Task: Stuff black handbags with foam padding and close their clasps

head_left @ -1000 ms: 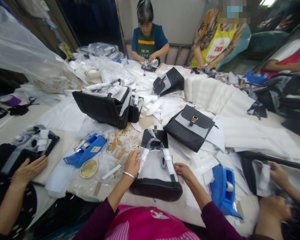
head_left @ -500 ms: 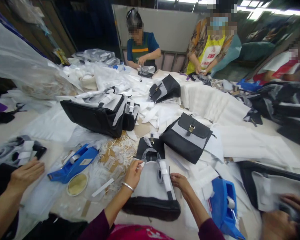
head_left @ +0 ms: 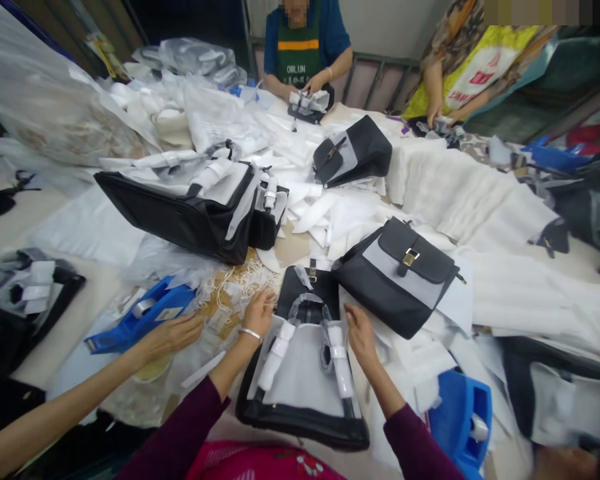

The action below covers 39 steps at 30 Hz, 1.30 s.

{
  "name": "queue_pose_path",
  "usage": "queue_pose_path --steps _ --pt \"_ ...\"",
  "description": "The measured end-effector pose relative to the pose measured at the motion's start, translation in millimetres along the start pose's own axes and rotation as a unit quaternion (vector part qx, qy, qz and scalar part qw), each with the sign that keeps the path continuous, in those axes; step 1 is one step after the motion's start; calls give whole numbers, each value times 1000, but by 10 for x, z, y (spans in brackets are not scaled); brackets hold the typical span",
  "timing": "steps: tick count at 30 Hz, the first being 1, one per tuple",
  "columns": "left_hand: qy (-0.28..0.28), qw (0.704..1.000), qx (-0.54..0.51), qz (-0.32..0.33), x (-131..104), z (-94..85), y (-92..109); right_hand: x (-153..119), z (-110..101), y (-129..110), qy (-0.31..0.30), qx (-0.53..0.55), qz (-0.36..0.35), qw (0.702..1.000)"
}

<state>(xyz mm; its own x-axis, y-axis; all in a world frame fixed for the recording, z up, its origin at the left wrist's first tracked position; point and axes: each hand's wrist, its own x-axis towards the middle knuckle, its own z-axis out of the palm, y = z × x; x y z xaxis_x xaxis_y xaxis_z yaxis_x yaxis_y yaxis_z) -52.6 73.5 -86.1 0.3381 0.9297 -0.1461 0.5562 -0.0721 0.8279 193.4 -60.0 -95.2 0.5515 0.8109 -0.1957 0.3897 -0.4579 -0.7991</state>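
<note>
In the head view a black and light-grey bag (head_left: 307,370) lies flat in front of me. Its handles are wound in clear film, with a white wrap (head_left: 276,357) on the left and another white wrap (head_left: 338,360) on the right. My left hand (head_left: 259,317), with a bracelet at the wrist, is at the upper left of the bag, fingers bent but apart. Beside the upper right edge is my right hand (head_left: 363,333), fingers loosely extended. Neither visibly holds anything. Behind the bag's top is a small black pouch (head_left: 300,287) with a metal clasp.
A co-worker's hand (head_left: 177,332) reaches in from the left, near a blue tape dispenser (head_left: 140,317). Another blue dispenser (head_left: 460,420) is at right. Around stand a black-grey backpack (head_left: 400,277), a large black bag (head_left: 180,213), loose cords (head_left: 245,280) and white foam sheets (head_left: 445,180). People work opposite.
My left hand has moved up and off the bag's left side, where a white wrap now shows. My right hand is slightly higher. The co-worker's left-side hand has reached inward. The view has tilted down.
</note>
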Motion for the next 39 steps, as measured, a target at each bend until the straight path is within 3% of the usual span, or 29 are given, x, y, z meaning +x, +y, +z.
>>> queue_pose_path --steps 5,9,13,21,28,32,39 --pt "-56 995 -10 82 882 440 293 561 351 -390 -108 -47 -119 986" --pt "-122 986 81 83 1438 793 417 931 678 -429 -130 -55 -54 989" --pt "-155 977 140 36 1727 999 419 1116 856 -315 -92 -25 9 995" --pt "-175 960 219 9 1761 1111 434 1220 983 -114 -69 32 24 997" --pt "-179 946 267 38 1774 1198 437 1207 965 -160 -52 30 15 998" --pt "-189 941 267 87 1745 1186 395 1199 949 -186 -52 22 13 998" --pt "-182 940 186 218 1566 967 202 1213 965 -155 -36 22 -8 999"
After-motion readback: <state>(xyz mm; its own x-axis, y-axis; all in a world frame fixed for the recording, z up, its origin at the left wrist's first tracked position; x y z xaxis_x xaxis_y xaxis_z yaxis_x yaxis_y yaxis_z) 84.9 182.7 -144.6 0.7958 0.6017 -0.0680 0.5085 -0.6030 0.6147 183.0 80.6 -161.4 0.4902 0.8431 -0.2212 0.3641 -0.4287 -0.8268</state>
